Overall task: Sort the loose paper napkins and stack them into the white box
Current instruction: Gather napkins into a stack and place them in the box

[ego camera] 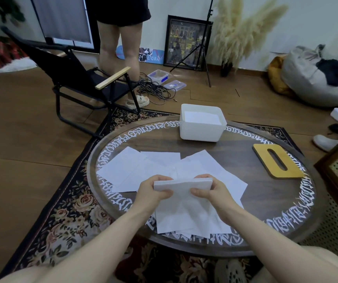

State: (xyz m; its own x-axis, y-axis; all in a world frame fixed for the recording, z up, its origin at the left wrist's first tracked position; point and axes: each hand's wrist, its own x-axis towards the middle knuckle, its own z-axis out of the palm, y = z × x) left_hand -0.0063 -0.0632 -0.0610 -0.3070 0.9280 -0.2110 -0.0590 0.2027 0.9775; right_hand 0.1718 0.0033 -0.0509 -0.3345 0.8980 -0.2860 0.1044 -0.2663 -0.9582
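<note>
Here both hands, left and right, pinch a napkin stack lying crosswise.

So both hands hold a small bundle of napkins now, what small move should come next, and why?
Probably carry the gathered bundle of white paper napkins forward and lay it in the white plastic box. The left hand and right hand already pinch its two ends, the box is open with napkins inside, and many loose white napkins wait on the round wooden table.
</note>
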